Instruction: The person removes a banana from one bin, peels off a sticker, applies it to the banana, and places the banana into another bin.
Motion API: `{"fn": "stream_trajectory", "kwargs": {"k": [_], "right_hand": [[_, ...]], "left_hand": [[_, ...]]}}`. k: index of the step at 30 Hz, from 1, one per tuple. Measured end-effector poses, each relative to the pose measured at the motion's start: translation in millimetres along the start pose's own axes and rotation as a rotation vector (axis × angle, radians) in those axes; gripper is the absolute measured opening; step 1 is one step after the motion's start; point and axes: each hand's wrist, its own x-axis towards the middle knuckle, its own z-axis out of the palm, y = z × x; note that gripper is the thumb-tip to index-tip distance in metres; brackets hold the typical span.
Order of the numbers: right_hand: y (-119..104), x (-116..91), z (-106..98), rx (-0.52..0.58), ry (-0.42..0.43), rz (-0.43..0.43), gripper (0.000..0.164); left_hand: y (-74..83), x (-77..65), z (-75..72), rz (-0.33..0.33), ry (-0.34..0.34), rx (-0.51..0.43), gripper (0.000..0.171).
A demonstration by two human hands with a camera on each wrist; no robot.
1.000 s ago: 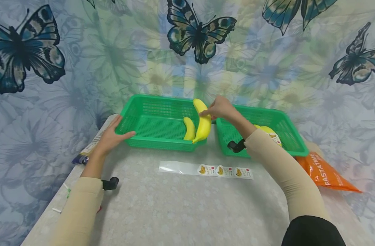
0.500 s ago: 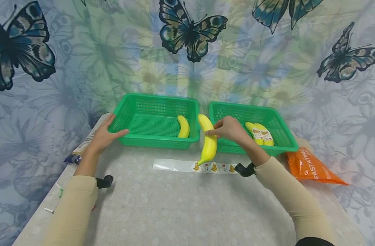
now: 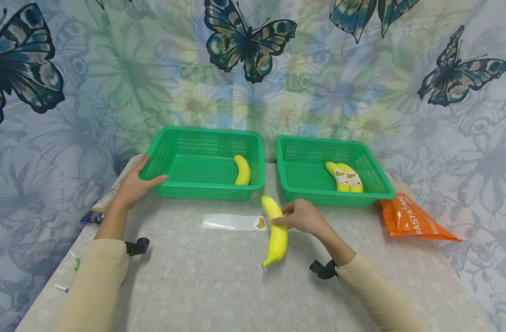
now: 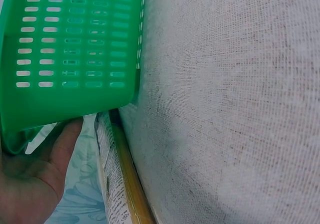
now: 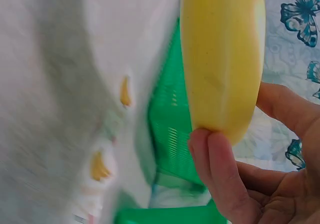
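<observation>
one banana partly hides the sticker strip

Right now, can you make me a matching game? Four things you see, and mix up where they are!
Things:
1. Big banana
2. Stickered bananas
3. Left hand
4. Orange bag

Places:
A. Touching the outer end of the left basket
B. Inside the right basket
C. Just right of both baskets
D. Held in the right hand

Right pairs: 1-D, 2-B, 3-A, 4-C.
</observation>
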Motion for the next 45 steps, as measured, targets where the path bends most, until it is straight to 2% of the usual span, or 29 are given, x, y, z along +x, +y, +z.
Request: {"fn": "stream_trajectory", "kwargs": {"k": [9, 16, 25, 30, 33, 36, 38, 42, 45], "right_hand": [[26.8, -16.9, 28.9, 0.027, -0.007, -0.015, 0.037], [40.0, -26.4, 42.3, 0.018, -0.028, 0.006, 0.034], [49.8, -34.7, 44.6, 0.021, -0.042, 0.021, 0.031], [53.0, -36.3, 43.4, 0.03, -0.045, 0.004, 0.03], [52.9, -36.1, 43.6, 0.025, -0.041, -0.005, 0.029], [51.5, -36.1, 43.3, 0.009, -0.035, -0.01, 0.03], [50.2, -36.7, 43.0, -0.003, -0.031, -0.009, 0.031], [48.4, -37.3, 42.7, -0.005, -0.035, 0.005, 0.031], [47.8, -37.5, 42.7, -0.003, -0.038, 0.005, 0.031]], "left_hand": [[0.6, -0.5, 1.4, 0.013, 0.002, -0.003, 0.104], [-0.3, -2.9, 1.6, 0.002, 0.009, 0.003, 0.104], [-2.6, -3.8, 1.3, 0.006, 0.021, 0.026, 0.103], [-2.5, -3.9, 1.5, 0.033, 0.044, 0.027, 0.102], [-0.3, -6.2, 2.1, 0.023, 0.067, 0.045, 0.105], [6.3, -11.4, 4.5, 0.032, 0.134, 0.111, 0.105], [12.7, -16.9, 7.5, 0.055, 0.205, 0.182, 0.104], [27.4, -32.7, 17.4, 0.141, 0.372, 0.308, 0.1], [39.2, -47.2, 28.4, 0.214, 0.435, 0.354, 0.099]]}}
